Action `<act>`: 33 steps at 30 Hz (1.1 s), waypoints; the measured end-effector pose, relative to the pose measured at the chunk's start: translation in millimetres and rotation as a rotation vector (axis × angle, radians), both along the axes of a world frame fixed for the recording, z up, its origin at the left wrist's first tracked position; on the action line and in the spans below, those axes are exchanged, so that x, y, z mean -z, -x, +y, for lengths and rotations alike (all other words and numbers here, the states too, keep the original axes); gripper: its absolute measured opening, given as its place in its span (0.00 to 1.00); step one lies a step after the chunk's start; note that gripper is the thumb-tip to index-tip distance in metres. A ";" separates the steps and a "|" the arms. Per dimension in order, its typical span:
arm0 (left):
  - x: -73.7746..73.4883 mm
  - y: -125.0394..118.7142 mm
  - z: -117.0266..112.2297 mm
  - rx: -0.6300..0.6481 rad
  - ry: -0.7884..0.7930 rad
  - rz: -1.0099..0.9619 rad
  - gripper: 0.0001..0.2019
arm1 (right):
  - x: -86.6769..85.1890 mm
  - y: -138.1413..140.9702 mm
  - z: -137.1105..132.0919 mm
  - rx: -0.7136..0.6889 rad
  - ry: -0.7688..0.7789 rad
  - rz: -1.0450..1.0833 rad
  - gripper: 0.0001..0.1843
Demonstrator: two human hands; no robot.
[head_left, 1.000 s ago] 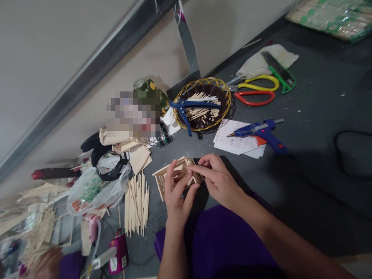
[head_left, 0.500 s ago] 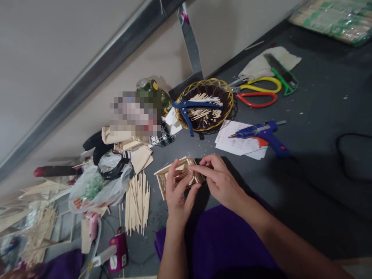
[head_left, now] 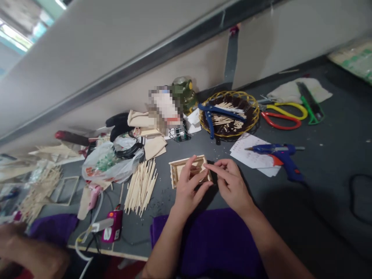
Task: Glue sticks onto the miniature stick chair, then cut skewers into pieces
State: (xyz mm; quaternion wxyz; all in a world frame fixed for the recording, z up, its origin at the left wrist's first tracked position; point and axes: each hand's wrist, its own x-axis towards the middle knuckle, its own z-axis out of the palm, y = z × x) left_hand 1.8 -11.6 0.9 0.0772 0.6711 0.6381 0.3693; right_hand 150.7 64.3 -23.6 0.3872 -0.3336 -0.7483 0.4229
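Note:
A small open box of thin wooden sticks [head_left: 174, 176] sits on the dark table in front of me. My left hand [head_left: 186, 193] grips it, with fingers reaching across its inside and the thumb along the near right side. My right hand [head_left: 232, 186] is at the box's right end. Its index finger is stretched out to the upper right edge, the other fingers are curled, and nothing shows in it. Left of the box lies a pile of loose wooden sticks [head_left: 141, 186]. A blue glue gun [head_left: 273, 151] rests on printed papers [head_left: 240, 149] to the right.
Behind stands a yellow-rimmed basket [head_left: 257, 112] with stick pieces and a blue cutter [head_left: 209, 120]. Scissors [head_left: 286, 126] and a green utility knife [head_left: 312, 104] lie at right. A plastic bag [head_left: 99, 166] and pink glue gun [head_left: 94, 195] are left, near another person's arm [head_left: 31, 248].
The view has swung, so the table's things sit farther right, and another person's arm shows more at lower left. Both hands stay at the stick box, the right index finger still against it.

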 end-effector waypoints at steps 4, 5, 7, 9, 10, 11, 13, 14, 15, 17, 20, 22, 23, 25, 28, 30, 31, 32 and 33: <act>-1.0 -1.7 0.0 0.009 -0.046 -0.001 0.17 | 2.1 -0.8 -0.2 0.065 0.005 0.033 0.26; -1.2 -2.1 0.0 0.010 -0.055 -0.002 0.16 | 2.6 -1.2 0.0 0.103 -0.001 0.039 0.23; -1.0 -2.8 -0.4 0.005 -0.066 -0.003 0.15 | 3.1 -1.9 0.3 0.185 -0.008 0.044 0.19; -0.1 -3.1 -1.0 -0.003 -0.063 -0.005 0.14 | 2.6 -2.1 0.0 0.256 -0.007 0.044 0.16; 0.7 -3.2 -1.4 -0.006 -0.061 -0.005 0.14 | 2.2 -2.1 -0.4 0.284 -0.003 0.047 0.15; 1.6 -3.1 -1.7 -0.008 -0.062 -0.005 0.13 | 2.0 -2.0 -1.1 0.308 0.004 0.052 0.14; 3.7 -3.0 -2.1 -0.007 -0.069 0.001 0.14 | 2.5 -2.3 -2.5 0.359 0.023 0.069 0.15; 4.7 -2.9 -2.2 -0.007 -0.075 0.005 0.14 | 3.2 -2.7 -3.1 0.390 0.032 0.071 0.16; 5.7 -2.9 -2.3 -0.009 -0.082 0.007 0.14 | 4.0 -3.4 -3.4 0.428 0.037 0.069 0.17; 7.5 -3.1 -2.4 -0.009 -0.082 0.014 0.15 | 4.8 -4.8 -3.2 0.504 0.024 0.053 0.20; 10.1 -3.9 -2.5 -0.001 -0.062 0.020 0.16 | -0.7 -4.5 -1.4 0.539 -0.043 0.041 0.16; 11.9 -4.7 -2.5 0.000 -0.047 0.015 0.16 | -11.2 -0.6 0.4 0.485 -0.085 0.037 0.14; 12.7 -5.1 -2.5 -0.001 -0.045 0.010 0.16 | -18.3 2.7 1.8 0.439 -0.106 0.028 0.13; 13.6 -5.7 -2.5 -0.008 -0.048 0.001 0.15 | -35.2 11.8 6.5 0.315 -0.160 -0.028 0.12; 12.5 -5.4 -2.8 -0.025 -0.054 0.003 0.14 | -60.3 29.9 20.0 0.088 -0.271 -0.218 0.14; 10.7 -4.6 -2.9 -0.023 -0.049 0.008 0.14 | -72.3 43.4 32.3 -0.032 -0.312 -0.332 0.16; 9.9 -4.2 -2.7 -0.018 -0.044 0.009 0.14 | -76.4 50.2 38.7 -0.089 -0.311 -0.392 0.17; 9.4 -3.9 -2.5 -0.012 -0.039 0.008 0.13 | -79.2 56.8 44.7 -0.147 -0.297 -0.445 0.17; 9.3 -3.7 -2.1 -0.007 -0.036 0.006 0.13 | -80.8 63.1 50.1 -0.206 -0.267 -0.494 0.17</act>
